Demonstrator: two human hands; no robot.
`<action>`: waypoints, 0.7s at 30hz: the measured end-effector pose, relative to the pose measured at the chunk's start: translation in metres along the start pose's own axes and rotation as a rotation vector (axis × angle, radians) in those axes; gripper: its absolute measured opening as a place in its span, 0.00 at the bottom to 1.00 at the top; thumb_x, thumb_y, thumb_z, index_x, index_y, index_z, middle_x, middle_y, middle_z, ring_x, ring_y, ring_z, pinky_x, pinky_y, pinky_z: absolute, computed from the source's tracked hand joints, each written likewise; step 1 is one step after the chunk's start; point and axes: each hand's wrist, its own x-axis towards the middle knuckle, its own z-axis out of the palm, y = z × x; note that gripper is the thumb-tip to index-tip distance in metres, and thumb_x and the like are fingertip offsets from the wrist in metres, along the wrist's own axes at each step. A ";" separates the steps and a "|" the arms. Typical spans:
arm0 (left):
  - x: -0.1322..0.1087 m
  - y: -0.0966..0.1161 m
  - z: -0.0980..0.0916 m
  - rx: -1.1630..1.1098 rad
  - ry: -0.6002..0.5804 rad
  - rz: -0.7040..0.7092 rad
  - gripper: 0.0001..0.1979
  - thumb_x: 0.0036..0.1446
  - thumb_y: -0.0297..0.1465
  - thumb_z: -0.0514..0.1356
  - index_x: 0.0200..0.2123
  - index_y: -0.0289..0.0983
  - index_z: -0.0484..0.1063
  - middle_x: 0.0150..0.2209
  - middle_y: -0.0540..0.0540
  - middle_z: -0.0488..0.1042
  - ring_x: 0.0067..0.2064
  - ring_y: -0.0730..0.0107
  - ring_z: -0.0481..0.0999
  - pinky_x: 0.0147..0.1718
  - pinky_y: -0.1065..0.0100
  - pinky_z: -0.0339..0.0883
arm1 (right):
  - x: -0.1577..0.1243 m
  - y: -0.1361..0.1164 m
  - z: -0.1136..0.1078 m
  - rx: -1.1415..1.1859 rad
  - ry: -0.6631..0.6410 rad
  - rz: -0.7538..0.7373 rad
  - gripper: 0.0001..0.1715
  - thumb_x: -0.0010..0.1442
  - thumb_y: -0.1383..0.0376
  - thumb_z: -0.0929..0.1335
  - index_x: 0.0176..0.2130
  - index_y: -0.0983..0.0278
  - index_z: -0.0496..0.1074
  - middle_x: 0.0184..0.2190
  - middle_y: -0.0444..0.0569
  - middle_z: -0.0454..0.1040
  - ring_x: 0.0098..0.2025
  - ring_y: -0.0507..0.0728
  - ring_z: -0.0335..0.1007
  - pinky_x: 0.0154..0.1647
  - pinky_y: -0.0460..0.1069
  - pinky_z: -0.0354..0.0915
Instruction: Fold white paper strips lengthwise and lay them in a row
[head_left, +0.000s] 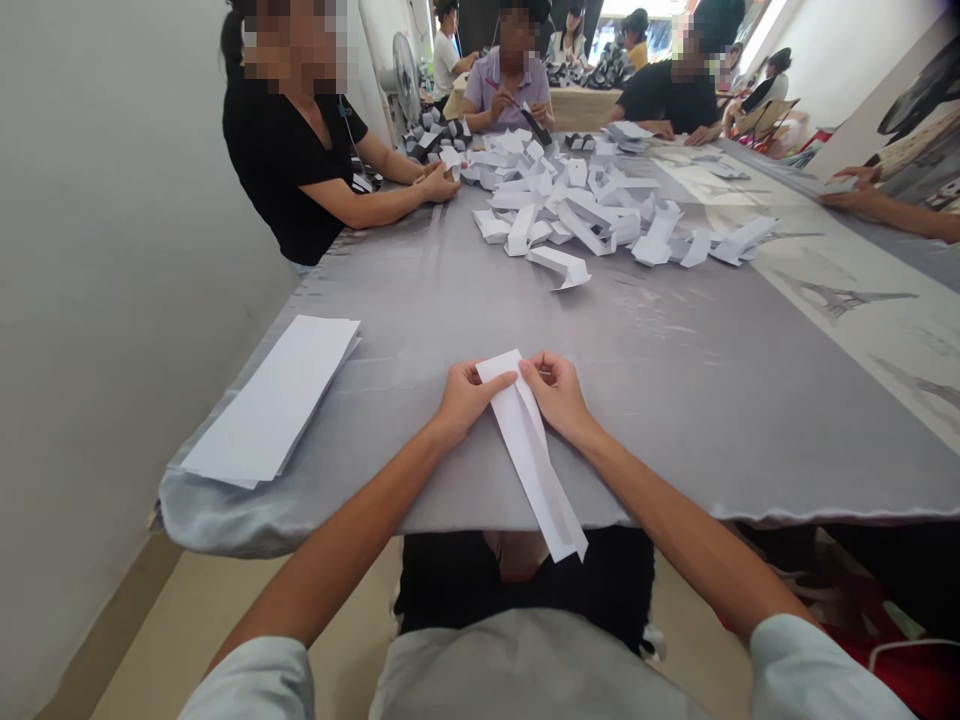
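Observation:
A long white paper strip lies lengthwise on the grey tablecloth, its near end hanging past the table's front edge. My left hand pinches the strip's far end from the left, thumb on top. My right hand pinches the same end from the right, fingers curled over the fold. Both hands rest on the cloth close to the front edge.
A stack of flat white sheets lies at the near left. A heap of folded paper pieces covers the far middle. Several people sit around the far end; another person's hand rests at the right edge.

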 end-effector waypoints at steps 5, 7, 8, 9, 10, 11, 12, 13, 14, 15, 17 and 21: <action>0.000 -0.002 0.001 0.012 -0.009 -0.002 0.19 0.51 0.42 0.75 0.38 0.33 0.83 0.41 0.37 0.84 0.36 0.61 0.81 0.36 0.63 0.73 | 0.001 -0.001 0.000 0.026 0.019 0.010 0.22 0.61 0.46 0.72 0.31 0.61 0.68 0.31 0.45 0.72 0.28 0.52 0.63 0.26 0.47 0.57; 0.000 -0.003 0.000 0.006 -0.021 0.002 0.19 0.51 0.43 0.75 0.38 0.33 0.83 0.41 0.37 0.84 0.35 0.61 0.81 0.35 0.64 0.73 | 0.001 -0.001 0.000 0.048 0.020 0.007 0.23 0.61 0.46 0.72 0.31 0.61 0.69 0.30 0.45 0.71 0.27 0.51 0.62 0.26 0.47 0.57; 0.001 -0.004 0.000 0.004 -0.023 0.004 0.20 0.52 0.43 0.75 0.39 0.32 0.83 0.41 0.37 0.84 0.36 0.61 0.81 0.35 0.64 0.73 | 0.002 0.000 0.000 0.058 0.018 0.005 0.23 0.61 0.47 0.73 0.30 0.61 0.69 0.29 0.44 0.71 0.27 0.51 0.62 0.26 0.47 0.57; 0.001 -0.004 -0.001 0.003 -0.020 0.005 0.20 0.52 0.42 0.75 0.39 0.32 0.83 0.41 0.37 0.84 0.36 0.61 0.81 0.36 0.64 0.73 | 0.002 0.000 0.000 0.066 0.015 0.004 0.22 0.61 0.47 0.73 0.30 0.61 0.69 0.29 0.44 0.71 0.27 0.51 0.62 0.26 0.47 0.57; 0.001 -0.005 -0.001 0.003 -0.012 0.006 0.20 0.52 0.42 0.75 0.39 0.32 0.84 0.41 0.37 0.84 0.36 0.61 0.81 0.36 0.64 0.73 | 0.002 0.001 0.000 0.067 0.010 0.003 0.22 0.61 0.47 0.73 0.30 0.61 0.69 0.29 0.44 0.71 0.27 0.51 0.62 0.26 0.47 0.57; 0.002 -0.005 -0.001 0.002 0.000 0.007 0.20 0.51 0.42 0.75 0.39 0.32 0.84 0.41 0.37 0.84 0.36 0.61 0.81 0.36 0.64 0.74 | 0.002 0.001 0.000 0.064 0.007 0.004 0.22 0.61 0.47 0.72 0.30 0.61 0.69 0.29 0.44 0.71 0.26 0.51 0.62 0.26 0.48 0.58; 0.002 -0.006 -0.001 0.001 0.014 0.009 0.20 0.51 0.42 0.75 0.39 0.32 0.84 0.41 0.37 0.84 0.37 0.60 0.82 0.36 0.64 0.74 | 0.002 0.001 0.000 0.056 0.003 0.005 0.22 0.61 0.47 0.72 0.30 0.61 0.69 0.29 0.44 0.72 0.27 0.52 0.62 0.26 0.48 0.58; 0.002 -0.006 -0.001 -0.001 0.028 0.008 0.20 0.51 0.43 0.75 0.38 0.32 0.84 0.41 0.37 0.84 0.37 0.60 0.82 0.36 0.64 0.74 | 0.002 0.001 0.000 0.048 -0.001 0.006 0.23 0.61 0.47 0.72 0.30 0.61 0.69 0.29 0.44 0.72 0.26 0.52 0.62 0.26 0.48 0.58; 0.002 -0.006 -0.001 -0.005 0.040 0.008 0.19 0.50 0.43 0.76 0.38 0.33 0.83 0.41 0.37 0.84 0.37 0.60 0.82 0.36 0.63 0.74 | 0.002 0.001 0.000 0.042 -0.003 0.005 0.23 0.62 0.46 0.72 0.29 0.61 0.68 0.28 0.44 0.71 0.26 0.52 0.62 0.26 0.48 0.58; 0.003 -0.006 -0.001 -0.009 0.046 0.006 0.19 0.50 0.43 0.76 0.37 0.33 0.83 0.41 0.37 0.84 0.37 0.60 0.82 0.36 0.63 0.74 | 0.002 0.001 0.000 0.040 -0.005 0.005 0.23 0.62 0.46 0.72 0.29 0.61 0.68 0.28 0.44 0.71 0.26 0.52 0.62 0.26 0.48 0.57; 0.003 -0.006 -0.001 -0.012 0.057 0.004 0.19 0.50 0.43 0.76 0.37 0.33 0.83 0.41 0.37 0.84 0.37 0.60 0.82 0.36 0.64 0.74 | 0.002 0.002 0.000 0.045 -0.005 0.001 0.24 0.62 0.47 0.72 0.28 0.61 0.68 0.27 0.44 0.71 0.26 0.52 0.61 0.26 0.48 0.57; 0.003 -0.005 -0.001 -0.007 0.092 0.006 0.19 0.50 0.43 0.76 0.35 0.33 0.82 0.40 0.38 0.84 0.36 0.61 0.81 0.34 0.64 0.73 | 0.002 0.003 0.000 0.043 -0.012 0.008 0.24 0.62 0.46 0.73 0.28 0.60 0.68 0.28 0.45 0.71 0.26 0.52 0.62 0.25 0.48 0.57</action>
